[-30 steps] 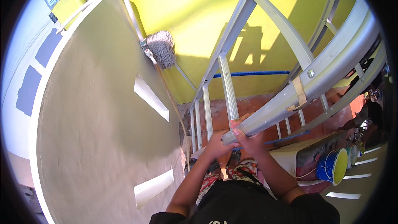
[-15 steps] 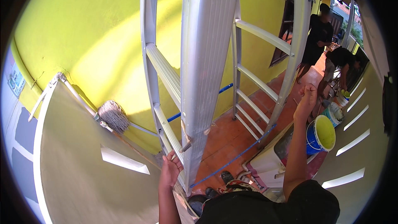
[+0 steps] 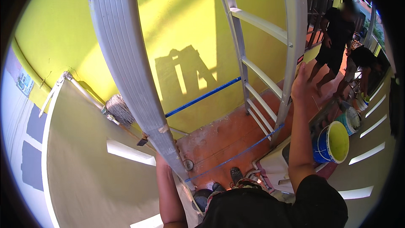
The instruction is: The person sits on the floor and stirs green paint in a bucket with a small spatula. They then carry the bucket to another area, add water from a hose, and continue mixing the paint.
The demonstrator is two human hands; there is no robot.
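Note:
A silver aluminium stepladder (image 3: 126, 59) stands opened out in front of me, its near left rail leaning. A blue strap (image 3: 236, 158) runs low between its two sides, and a blue bar (image 3: 202, 97) crosses farther back. My left hand (image 3: 163, 161) is closed around the lower part of the left rail, which hides most of its fingers. Higher up, my right hand (image 3: 299, 85) grips the outer edge of the right rail; its fingers are partly hidden.
Beyond the ladder rises a yellow wall (image 3: 185, 29), with a mop (image 3: 120, 109) against it. At right stand a blue bucket (image 3: 322, 145) of yellow-green paint and a turquoise bucket (image 3: 350, 120). One person (image 3: 337, 33) stands farther back; another (image 3: 360, 57) bends over beside a low wall.
The ladder's near left rail has swung left and tilted, widening the gap between the sides. My right hand has come onto the right rail; my left has moved behind the left rail.

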